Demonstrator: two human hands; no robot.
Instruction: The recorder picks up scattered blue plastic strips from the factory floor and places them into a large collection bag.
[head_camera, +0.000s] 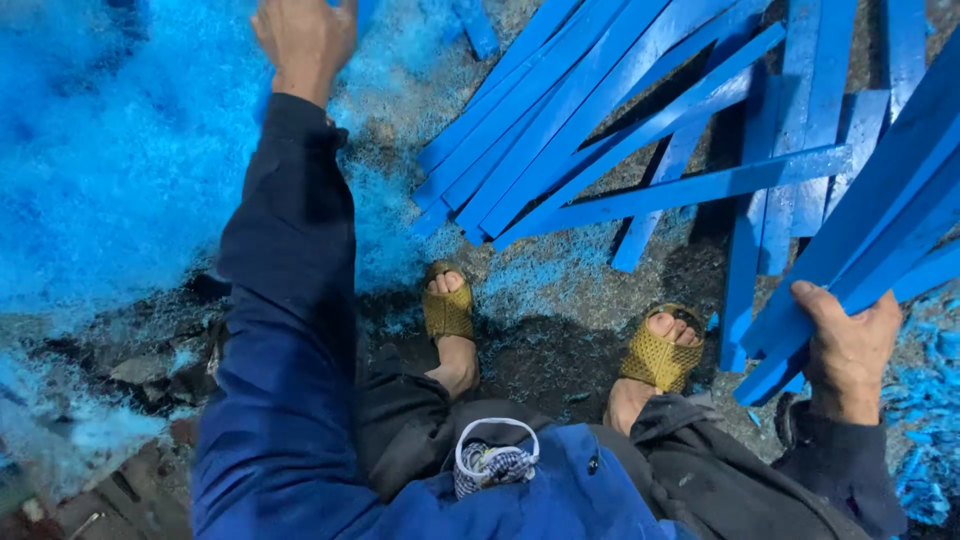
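blue strips (860, 230) | flat, long — bundled, fanned up-right | lower ends gripped

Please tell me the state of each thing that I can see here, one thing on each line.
right hand: closed around a bundle of blue strips.
bundle of blue strips: held, slanting up to the right.
left hand: stretched forward over the blue shavings; grip cannot be told.
blue shavings: heaped loosely on the ground.
loose blue strips: lying crossed on the ground.

Blue strips (640, 120), mustard mesh sandals (448, 312)

left hand (303, 40) fingertips cut off by top edge, blurred blue shavings (110, 150)
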